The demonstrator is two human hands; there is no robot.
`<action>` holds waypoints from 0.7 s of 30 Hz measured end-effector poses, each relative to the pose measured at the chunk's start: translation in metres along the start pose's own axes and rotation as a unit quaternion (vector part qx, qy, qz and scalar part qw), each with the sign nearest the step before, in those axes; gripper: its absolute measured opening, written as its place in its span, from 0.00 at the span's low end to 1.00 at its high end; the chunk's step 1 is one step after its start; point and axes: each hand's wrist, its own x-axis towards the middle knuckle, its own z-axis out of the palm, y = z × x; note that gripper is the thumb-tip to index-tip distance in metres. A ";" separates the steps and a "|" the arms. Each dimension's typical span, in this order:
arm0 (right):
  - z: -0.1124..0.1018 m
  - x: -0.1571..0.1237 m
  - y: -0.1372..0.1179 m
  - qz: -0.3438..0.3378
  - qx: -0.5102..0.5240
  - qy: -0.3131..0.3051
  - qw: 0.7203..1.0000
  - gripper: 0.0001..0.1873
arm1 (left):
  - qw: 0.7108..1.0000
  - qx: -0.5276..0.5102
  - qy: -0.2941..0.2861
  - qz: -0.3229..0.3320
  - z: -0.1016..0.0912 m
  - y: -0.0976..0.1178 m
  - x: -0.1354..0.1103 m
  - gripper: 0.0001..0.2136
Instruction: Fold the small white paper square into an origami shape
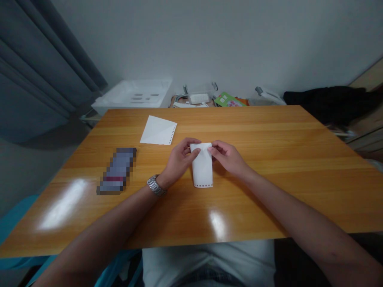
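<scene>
A narrow folded white paper [202,169] with punched holes along its near edge lies on the wooden table [269,159]. My left hand [178,161], a metal watch on its wrist, pinches the paper's far left corner with closed fingers. My right hand [228,156] pinches the far right corner, fingers pressed together on the folded top edge. Both hands rest on the table on either side of the paper.
A second white sheet [158,130] with a perforated edge lies further back to the left. A blurred dark flat object [117,170] lies left of my hands. Behind the table are a white tray [134,95], clutter, a green booklet [228,99] and dark cloth [326,101].
</scene>
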 end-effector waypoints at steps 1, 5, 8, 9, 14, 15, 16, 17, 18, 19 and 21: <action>0.000 0.000 -0.001 0.000 -0.003 0.010 1.000 0.17 | 1.000 -0.003 -0.001 0.001 0.001 0.000 0.000 0.13; 0.001 -0.001 -0.004 -0.011 -0.023 0.031 0.999 0.17 | 1.000 -0.007 -0.006 0.004 0.002 0.000 -0.001 0.13; 0.001 -0.002 -0.004 -0.017 -0.032 0.032 0.999 0.18 | 1.000 -0.004 -0.014 0.006 0.002 0.001 -0.002 0.13; 0.000 -0.002 -0.004 -0.019 -0.037 0.033 0.999 0.18 | 1.000 -0.005 -0.015 0.008 0.002 0.001 -0.002 0.13; 0.000 -0.003 -0.006 -0.024 -0.056 0.037 0.997 0.18 | 1.000 -0.005 -0.015 0.009 0.002 0.002 -0.003 0.12; 0.000 -0.003 -0.007 -0.024 -0.056 0.037 0.997 0.18 | 1.000 -0.004 -0.015 0.010 0.003 0.002 -0.003 0.12; 0.000 -0.003 -0.008 -0.025 -0.056 0.038 0.997 0.18 | 1.000 -0.004 -0.015 0.012 0.003 0.002 -0.003 0.12; 0.000 -0.003 -0.009 -0.025 -0.057 0.038 0.997 0.18 | 1.000 -0.003 -0.014 0.016 0.003 0.002 -0.003 0.12; 0.001 -0.003 -0.010 -0.025 -0.059 0.038 0.997 0.18 | 1.000 -0.001 -0.011 0.019 0.003 0.003 -0.003 0.12; 0.001 -0.003 -0.011 -0.025 -0.060 0.039 0.997 0.18 | 1.000 0.002 -0.006 0.022 0.003 0.003 -0.003 0.12; 0.001 -0.004 -0.011 -0.023 -0.064 0.040 0.997 0.18 | 1.000 0.013 0.004 0.023 0.003 0.003 -0.002 0.13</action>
